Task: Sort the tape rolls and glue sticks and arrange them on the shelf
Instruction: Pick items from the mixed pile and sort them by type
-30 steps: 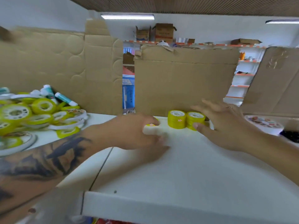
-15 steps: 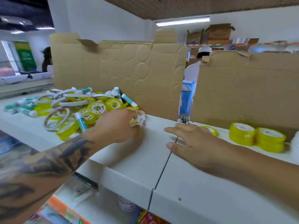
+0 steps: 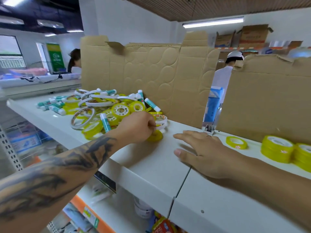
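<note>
Left hand (image 3: 138, 127) atop yellow tape roll (image 3: 155, 136)

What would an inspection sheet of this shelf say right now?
Surface: white shelf, two panels joined by a seam.
Job's things: mixed pile of tape rolls and glue sticks; sorted yellow stacks; a single yellow roll lying flat.
Clutter: cardboard sheets standing behind.
Hands: left hand pinches a yellow tape roll at the pile's edge; right hand open, flat over the shelf.
Cables: nothing seen.
Surroundings: two people behind the cardboard, boxes on far shelves.
</note>
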Motion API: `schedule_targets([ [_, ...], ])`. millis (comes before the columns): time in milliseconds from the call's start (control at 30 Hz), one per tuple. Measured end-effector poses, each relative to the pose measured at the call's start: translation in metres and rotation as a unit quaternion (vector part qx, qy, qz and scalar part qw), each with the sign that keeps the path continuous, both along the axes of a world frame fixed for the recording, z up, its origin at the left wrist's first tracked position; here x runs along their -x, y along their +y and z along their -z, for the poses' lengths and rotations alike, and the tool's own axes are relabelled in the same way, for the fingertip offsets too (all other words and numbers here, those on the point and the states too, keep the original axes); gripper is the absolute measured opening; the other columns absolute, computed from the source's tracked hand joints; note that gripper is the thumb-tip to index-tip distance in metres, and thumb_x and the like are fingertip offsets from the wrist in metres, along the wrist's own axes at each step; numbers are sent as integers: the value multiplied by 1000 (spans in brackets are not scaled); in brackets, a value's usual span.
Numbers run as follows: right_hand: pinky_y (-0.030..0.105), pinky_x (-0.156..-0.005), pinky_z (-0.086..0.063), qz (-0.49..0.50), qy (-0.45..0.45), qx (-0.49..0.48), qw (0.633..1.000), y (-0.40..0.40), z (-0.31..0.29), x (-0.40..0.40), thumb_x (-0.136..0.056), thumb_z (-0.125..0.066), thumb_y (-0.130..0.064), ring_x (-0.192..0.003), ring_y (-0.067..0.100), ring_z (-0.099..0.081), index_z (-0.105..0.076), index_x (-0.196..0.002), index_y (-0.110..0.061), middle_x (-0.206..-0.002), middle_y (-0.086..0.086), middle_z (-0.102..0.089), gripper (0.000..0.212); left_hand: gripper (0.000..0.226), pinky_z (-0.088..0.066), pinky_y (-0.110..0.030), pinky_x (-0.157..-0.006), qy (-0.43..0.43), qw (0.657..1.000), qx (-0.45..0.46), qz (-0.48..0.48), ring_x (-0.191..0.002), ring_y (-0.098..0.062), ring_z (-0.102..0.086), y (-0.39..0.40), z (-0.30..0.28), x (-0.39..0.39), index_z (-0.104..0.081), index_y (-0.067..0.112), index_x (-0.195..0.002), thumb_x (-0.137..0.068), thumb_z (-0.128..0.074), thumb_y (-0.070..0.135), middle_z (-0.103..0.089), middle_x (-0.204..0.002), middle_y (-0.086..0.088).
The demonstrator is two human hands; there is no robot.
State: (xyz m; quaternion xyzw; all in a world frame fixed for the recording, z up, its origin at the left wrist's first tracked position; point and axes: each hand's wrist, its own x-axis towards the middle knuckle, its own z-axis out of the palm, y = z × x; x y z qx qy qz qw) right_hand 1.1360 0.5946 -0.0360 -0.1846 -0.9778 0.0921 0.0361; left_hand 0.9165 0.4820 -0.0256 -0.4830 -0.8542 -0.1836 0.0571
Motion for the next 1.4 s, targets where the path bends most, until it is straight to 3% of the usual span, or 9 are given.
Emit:
schedule_targets([
  [200,35,-114,-32,-12,105,22,994,7,-16,-14,-95,-37,-68,-133,4,-41,-47,-138,-44,-143,-24,-47,51,15,-46,-27,-71,-20,993,-108,37,-83,-12,-65,-2,-29,-12,-77,18,-93,-98,-64,24,-72,-90,3],
  [300,16,-97,-40,0,175,44,984,12,-22,-24,-94,-44,-65,-115,-3,-53,-57,-127,-41,-123,-28,-56,42,15,-36,-6,-59,-4,985,-162,66,-67,14,-55,-3,-46,-27,-75,19,-93,-99,-62,25,-65,-79,13],
  [367,5,-86,-38,9,229,53,972,14,-26,-31,-95,-54,-56,-107,-14,-52,-59,-121,-40,-110,-28,-58,31,14,-34,-6,-55,-8,978,-193,81,-61,15,-52,-1,-53,-41,-74,26,-92,-100,-62,26,-60,-71,18],
  [567,7,-97,-23,50,312,-69,946,21,-30,-63,-85,-73,-53,-128,-7,-37,-46,-139,-38,-139,-26,-44,62,22,-37,-17,-56,-70,946,-267,168,-56,-1,-47,20,-59,-82,-74,13,-93,-101,-60,28,-62,-68,6],
  [633,19,-109,-24,70,324,-97,939,23,-29,-78,-78,-76,-58,-139,0,-31,-42,-143,-38,-151,-20,-39,76,33,-47,-30,-61,-142,929,-282,191,-61,-8,-46,33,-59,-94,-72,3,-92,-99,-60,33,-61,-71,-17],
  [700,26,-112,-25,88,338,-119,929,24,-28,-94,-74,-78,-61,-142,4,-31,-41,-144,-38,-155,-16,-37,82,36,-53,-39,-61,-239,905,-293,197,-64,-14,-49,45,-57,-108,-73,5,-87,-98,-60,36,-60,-67,-12],
  [1000,8,-100,-32,160,404,-107,894,24,-33,-171,-69,-84,-56,-124,-6,-48,-55,-130,-41,-123,-34,-54,68,25,-53,-28,-52,-577,744,-220,254,-61,-19,-52,87,-56,-184,-72,12,-83,-103,-59,20,-64,-71,-2],
  [1167,14,-94,-42,204,413,-99,882,25,-34,-223,-69,-84,-54,-123,-4,-53,-63,-112,-36,-129,-34,-57,50,35,-52,-36,-60,-500,797,-174,290,-68,-26,-60,115,-49,-221,-73,10,-92,-103,-57,39,-70,-78,-6],
  [1400,22,-87,-47,368,406,-83,832,47,-37,-304,-64,-78,-68,-104,2,-64,-63,-97,-36,-118,-29,-66,47,42,-50,-30,-83,-311,862,-26,399,-95,-19,-67,115,-17,-260,-67,41,-98,-91,-40,73,-71,-110,-3],
])
